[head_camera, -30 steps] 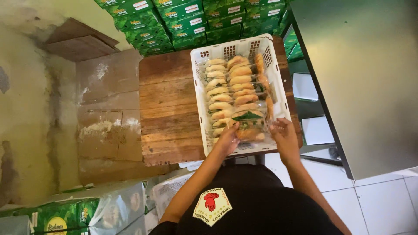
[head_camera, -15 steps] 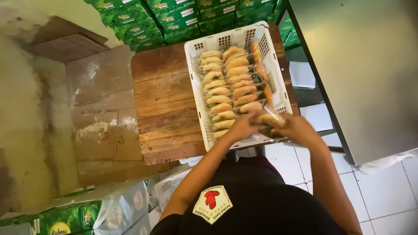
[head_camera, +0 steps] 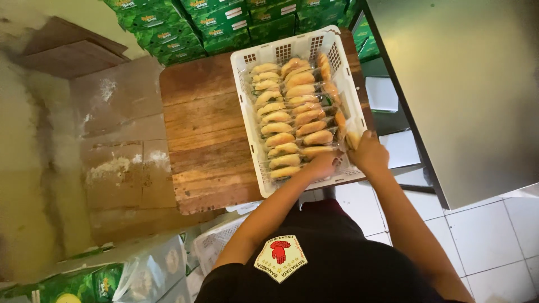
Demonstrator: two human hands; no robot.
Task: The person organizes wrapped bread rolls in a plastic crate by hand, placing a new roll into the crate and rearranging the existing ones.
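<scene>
A white plastic crate (head_camera: 246, 112) stands on a wooden table (head_camera: 202, 129). Two rows of clear-wrapped golden bread rolls (head_camera: 292, 112) fill it, and more packets stand on edge along its right wall. My left hand (head_camera: 323, 165) rests on the packets at the crate's near end, its fingers curled under and hidden. My right hand (head_camera: 369, 152) is at the near right corner, gripping a wrapped roll (head_camera: 352, 139) against the right wall.
Green cartons (head_camera: 224, 22) are stacked behind the table. A grey metal surface (head_camera: 466, 84) runs along the right, over white floor tiles (head_camera: 505, 235). Flattened cardboard (head_camera: 112, 140) lies to the left. A second white crate (head_camera: 216, 241) and bagged green boxes (head_camera: 140, 275) sit near my legs.
Both hands held a packet over the crate's near end a second ago. My right hand has since moved right to the crate's corner; the left stays at the near end.
</scene>
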